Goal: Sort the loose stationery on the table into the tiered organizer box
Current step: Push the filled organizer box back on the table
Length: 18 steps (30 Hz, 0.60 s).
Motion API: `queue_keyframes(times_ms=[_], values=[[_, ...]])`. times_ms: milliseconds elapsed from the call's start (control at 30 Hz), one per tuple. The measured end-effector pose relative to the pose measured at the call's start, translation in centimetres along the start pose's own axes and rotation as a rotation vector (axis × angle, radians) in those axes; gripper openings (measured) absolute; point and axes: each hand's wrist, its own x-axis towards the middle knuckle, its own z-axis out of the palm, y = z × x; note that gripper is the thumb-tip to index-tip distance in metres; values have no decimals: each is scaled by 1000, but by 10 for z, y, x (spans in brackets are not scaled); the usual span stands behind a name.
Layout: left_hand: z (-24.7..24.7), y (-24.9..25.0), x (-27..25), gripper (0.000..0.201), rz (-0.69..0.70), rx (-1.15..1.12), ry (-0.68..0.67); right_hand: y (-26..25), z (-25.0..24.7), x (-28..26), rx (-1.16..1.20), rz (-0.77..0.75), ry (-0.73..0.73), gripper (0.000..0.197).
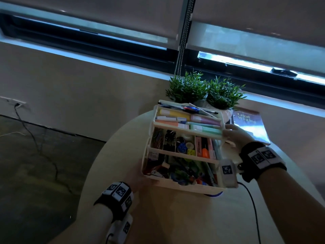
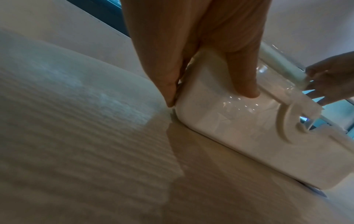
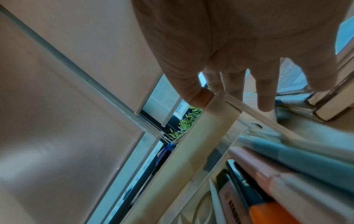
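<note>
organizer box (image 1: 182, 186) on table (image 1: 175, 217) | plants (image 1: 205, 90) behind | book (image 1: 249, 124) right

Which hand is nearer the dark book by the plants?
Right. The right hand is at the white organizer box's far right corner beside the dark book; the left hand holds the near-left corner.

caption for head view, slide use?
Both hands, left hand and right hand, steady the filled tiered organizer box on the table.
</note>
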Motion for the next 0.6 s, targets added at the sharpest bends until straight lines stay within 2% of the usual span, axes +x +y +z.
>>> queue_keyframes(times_ms=[167,267,367,400,467,533,600], values=[[1,6,-4,76,20,51,4,14,-7,-57,112,-10,-138,35],[1,9,-6,84,22,44,-11,27,-9,-77,146,-7,-154,40],[1,9,-7,81,11,43,-4,41,-9,-89,178,-4,-142,43],[0,9,-8,82,9,48,-13,47,-10,-89,162,-2,-107,43],[0,7,-9,83,7,67,-29,53,-12,-90,-4,-59,84,52],[1,5,-10,84,14,64,-28,40,-10,-91,-244,-223,297,57],[1,1,-8,90,35,64,-22,10,-2,-90,-307,-396,371,61]])
